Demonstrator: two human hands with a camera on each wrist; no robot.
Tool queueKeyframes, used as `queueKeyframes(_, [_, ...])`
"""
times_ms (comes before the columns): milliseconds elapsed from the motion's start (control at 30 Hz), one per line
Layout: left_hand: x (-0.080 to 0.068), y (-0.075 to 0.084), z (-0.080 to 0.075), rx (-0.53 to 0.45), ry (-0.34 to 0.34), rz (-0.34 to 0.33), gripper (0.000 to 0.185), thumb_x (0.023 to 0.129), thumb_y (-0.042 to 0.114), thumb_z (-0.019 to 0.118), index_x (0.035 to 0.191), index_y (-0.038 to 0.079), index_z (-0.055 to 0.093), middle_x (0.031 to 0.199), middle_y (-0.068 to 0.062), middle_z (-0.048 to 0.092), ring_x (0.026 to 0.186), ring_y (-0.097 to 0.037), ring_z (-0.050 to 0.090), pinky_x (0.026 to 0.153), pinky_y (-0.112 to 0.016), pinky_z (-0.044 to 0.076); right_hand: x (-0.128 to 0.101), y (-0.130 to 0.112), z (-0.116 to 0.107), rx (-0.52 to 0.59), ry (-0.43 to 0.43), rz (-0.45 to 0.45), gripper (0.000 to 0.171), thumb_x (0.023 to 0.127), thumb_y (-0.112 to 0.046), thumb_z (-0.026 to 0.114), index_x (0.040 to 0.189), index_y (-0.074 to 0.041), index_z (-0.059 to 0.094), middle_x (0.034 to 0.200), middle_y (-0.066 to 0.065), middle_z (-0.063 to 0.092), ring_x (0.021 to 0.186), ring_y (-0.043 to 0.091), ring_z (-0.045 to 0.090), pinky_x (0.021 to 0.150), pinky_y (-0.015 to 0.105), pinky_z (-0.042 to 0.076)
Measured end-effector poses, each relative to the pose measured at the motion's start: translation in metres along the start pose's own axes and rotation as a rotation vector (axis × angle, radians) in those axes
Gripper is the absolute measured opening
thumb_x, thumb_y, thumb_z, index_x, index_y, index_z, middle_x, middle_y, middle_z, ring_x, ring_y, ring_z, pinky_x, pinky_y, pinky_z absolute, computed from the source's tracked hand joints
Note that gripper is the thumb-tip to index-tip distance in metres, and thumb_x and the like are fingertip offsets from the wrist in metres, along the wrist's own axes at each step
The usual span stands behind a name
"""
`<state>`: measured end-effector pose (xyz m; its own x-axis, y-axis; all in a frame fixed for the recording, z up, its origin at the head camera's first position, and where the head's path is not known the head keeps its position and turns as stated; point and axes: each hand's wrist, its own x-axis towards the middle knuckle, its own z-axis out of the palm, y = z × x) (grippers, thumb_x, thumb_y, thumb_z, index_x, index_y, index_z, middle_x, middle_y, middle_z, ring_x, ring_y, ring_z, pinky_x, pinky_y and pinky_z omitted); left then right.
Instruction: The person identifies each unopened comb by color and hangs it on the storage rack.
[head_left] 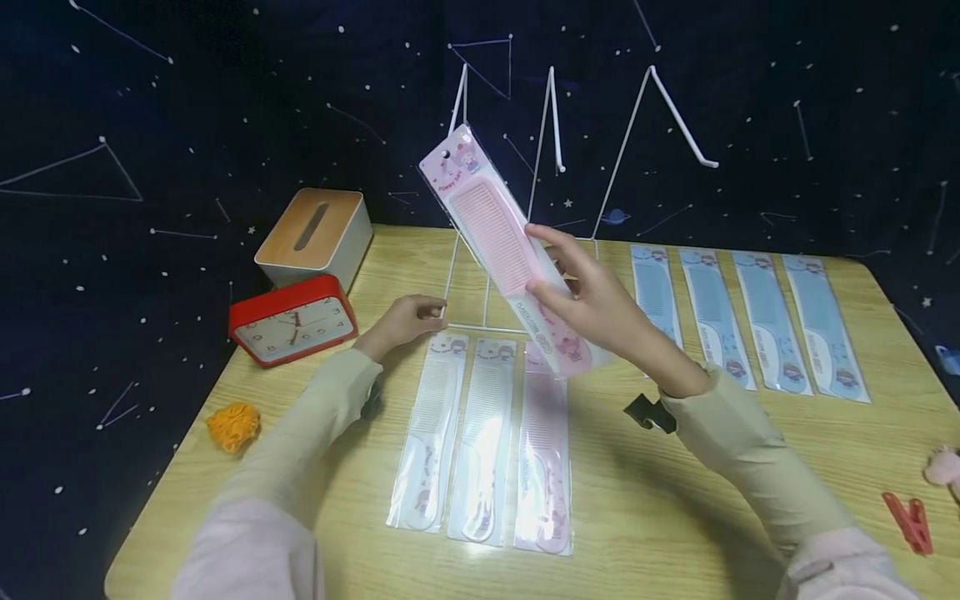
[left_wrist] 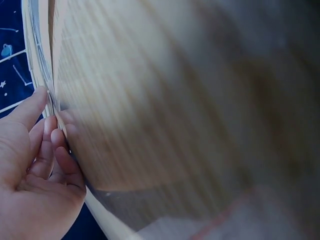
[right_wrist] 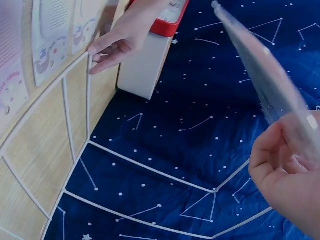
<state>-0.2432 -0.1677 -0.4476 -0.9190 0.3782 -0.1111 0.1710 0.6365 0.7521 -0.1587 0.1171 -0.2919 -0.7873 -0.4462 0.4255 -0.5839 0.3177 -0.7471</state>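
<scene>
A pink comb in a clear printed package [head_left: 495, 242] is held up at a slant by my right hand [head_left: 600, 296], thumb and fingers on its right edge. Behind it stands a white wire rack [head_left: 447, 279] with three upright hooked arms, partly covered by the package. My left hand [head_left: 405, 321] pinches the wire at the rack's front left corner; the right wrist view also shows these left fingertips [right_wrist: 95, 52] on the wire. In front of the rack lie two white packaged combs [head_left: 431, 417] and one pink packaged comb [head_left: 543, 458].
Several blue packaged combs [head_left: 772, 325] lie in a row at the right. At the left are a red clock [head_left: 292, 321], a tissue box [head_left: 311, 229] and an orange bundle [head_left: 233, 427]. A red clip [head_left: 909, 522] lies near the right edge. A starry dark cloth [head_left: 225, 108] hangs behind.
</scene>
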Motion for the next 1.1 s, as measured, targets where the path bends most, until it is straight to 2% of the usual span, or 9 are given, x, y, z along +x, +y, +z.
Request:
queueKeyframes(167, [0.002,0.002,0.000,0.000,0.000,-0.022,0.046,0.090,0.016,0.066,0.130,-0.002,0.054,0.106,-0.012,0.061,0.096,-0.023,0.053,0.088,-0.035,0.045,0.006,0.008,0.000,-0.012,0.010,0.019,0.057,0.089,0.004,0.060,0.141,-0.005,0.039,0.111,0.022,0.060,0.089,0.030,0.062,0.068,0.041,0.057])
queueKeyframes(400, [0.004,0.004,0.001,0.009,0.001,-0.042,0.046,0.089,0.018,0.067,0.130,0.000,0.055,0.107,-0.012,0.062,0.096,-0.023,0.053,0.089,-0.036,0.045,0.028,0.028,0.006,-0.002,0.033,0.078,0.055,0.091,0.004,0.056,0.141,-0.007,0.037,0.107,0.020,0.058,0.085,0.025,0.058,0.067,0.034,0.054])
queueKeyframes(633, [0.003,0.006,0.002,-0.001,-0.004,-0.060,0.047,0.089,0.019,0.067,0.131,0.001,0.055,0.106,-0.011,0.061,0.095,-0.022,0.053,0.087,-0.034,0.045,0.053,0.057,0.013,-0.060,0.062,0.141,0.054,0.092,0.007,0.045,0.142,-0.011,0.036,0.114,0.022,0.057,0.094,0.029,0.057,0.076,0.039,0.051])
queueKeyframes(700, [0.002,0.006,0.002,0.004,-0.001,-0.058,0.047,0.089,0.019,0.067,0.131,0.000,0.054,0.107,-0.011,0.061,0.096,-0.023,0.053,0.088,-0.035,0.045,0.060,0.064,0.016,-0.024,0.056,0.171,0.056,0.091,0.008,0.046,0.143,-0.012,0.035,0.116,0.022,0.057,0.099,0.031,0.058,0.080,0.041,0.050])
queueKeyframes(933, [-0.001,0.005,0.001,-0.002,-0.002,-0.044,0.047,0.090,0.019,0.066,0.131,-0.002,0.054,0.108,-0.012,0.061,0.097,-0.023,0.053,0.090,-0.036,0.045,0.072,0.077,0.024,0.227,0.011,0.247,0.067,0.087,0.008,0.053,0.147,-0.013,0.030,0.125,0.024,0.053,0.114,0.033,0.051,0.091,0.039,0.043])
queueKeyframes(1100, [0.001,0.004,0.004,-0.004,0.011,-0.025,0.046,0.089,0.018,0.067,0.128,-0.003,0.056,0.105,-0.013,0.062,0.094,-0.023,0.054,0.087,-0.036,0.046,0.074,0.080,0.027,0.297,-0.037,0.257,0.069,0.090,0.004,0.056,0.149,-0.013,0.026,0.135,0.022,0.046,0.122,0.033,0.045,0.100,0.045,0.039])
